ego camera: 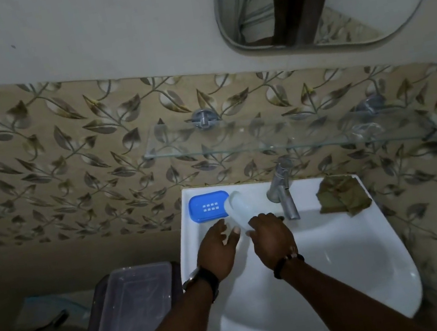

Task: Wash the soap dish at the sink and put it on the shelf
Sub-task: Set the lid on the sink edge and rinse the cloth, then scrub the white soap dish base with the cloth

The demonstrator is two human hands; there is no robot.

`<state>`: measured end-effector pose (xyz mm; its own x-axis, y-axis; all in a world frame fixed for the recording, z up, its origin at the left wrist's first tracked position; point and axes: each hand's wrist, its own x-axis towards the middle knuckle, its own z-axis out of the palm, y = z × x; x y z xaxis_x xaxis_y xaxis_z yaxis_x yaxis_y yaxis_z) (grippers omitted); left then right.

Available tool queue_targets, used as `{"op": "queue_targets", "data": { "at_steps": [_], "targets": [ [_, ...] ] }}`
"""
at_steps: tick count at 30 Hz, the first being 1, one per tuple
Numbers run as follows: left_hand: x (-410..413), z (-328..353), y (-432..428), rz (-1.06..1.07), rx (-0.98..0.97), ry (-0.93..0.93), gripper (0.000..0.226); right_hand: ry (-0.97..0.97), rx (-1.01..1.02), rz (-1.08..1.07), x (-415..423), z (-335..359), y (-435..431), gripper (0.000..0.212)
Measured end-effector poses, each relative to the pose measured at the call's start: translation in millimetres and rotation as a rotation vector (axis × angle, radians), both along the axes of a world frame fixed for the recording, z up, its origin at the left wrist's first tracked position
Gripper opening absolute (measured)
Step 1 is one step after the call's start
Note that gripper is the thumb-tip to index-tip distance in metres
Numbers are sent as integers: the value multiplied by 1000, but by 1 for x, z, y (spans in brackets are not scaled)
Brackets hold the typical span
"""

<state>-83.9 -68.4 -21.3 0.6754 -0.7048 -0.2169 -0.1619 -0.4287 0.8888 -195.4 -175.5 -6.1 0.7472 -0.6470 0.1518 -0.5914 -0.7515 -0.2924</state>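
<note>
While you leaned over the sink (pixel 345 259): both your hands met at the back-left of the basin, just left of the tap (pixel 282 192).
Soap dish: it was in two parts. The blue tray (pixel 208 206) sat on the sink's back-left rim, and the translucent cover (pixel 236 206) leaned over the basin edge, touching the tray's right end.
Right hand (pixel 272 237): your fingers curled over the cover's near end, gripping it.
Left hand (pixel 217 250): your fingers were loose and spread, with the thumb against the cover's left side. In that dim light it looked like steadying rather than gripping.
Tap: no stream showed at the spout, so the washing seemed barely begun.
Brown rag (pixel 342 196): it lay on the back-right rim, untouched.
Step in hand: the cover needed a firm two-sided hold under the spout, since wet plastic slips, and tilting so water drained out.
Glass shelf (pixel 265 142): it hung above the tap, with neither part on it yet.
</note>
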Motion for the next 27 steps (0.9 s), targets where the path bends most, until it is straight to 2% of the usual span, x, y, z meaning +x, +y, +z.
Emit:
{"op": "queue_targets", "data": {
  "at_steps": [8, 13, 18, 24, 25, 27],
  "targets": [
    [-13, 11, 4, -85, -97, 146, 68, -361, 543, -148, -31, 11, 28, 13],
    [-24, 21, 3, -109, -169, 115, 69, -644, 930, -238, -51, 29, 34, 12],
    [-40, 43, 0, -82, -252, 10, 69, -824, 1122, -282, -68, 42, 33, 22],
    [-53, 62, -7, -76, -277, -47, 62, -949, 1224, -236, -87, 53, 25, 15],
    [-54, 63, -7, -63, -273, -34, 60, -922, 1190, -231, -89, 54, 25, 15],
    [-58, 65, -7, -22, -276, 61, 53, -751, 918, -183, -97, 53, 23, 15]
  ]
}}
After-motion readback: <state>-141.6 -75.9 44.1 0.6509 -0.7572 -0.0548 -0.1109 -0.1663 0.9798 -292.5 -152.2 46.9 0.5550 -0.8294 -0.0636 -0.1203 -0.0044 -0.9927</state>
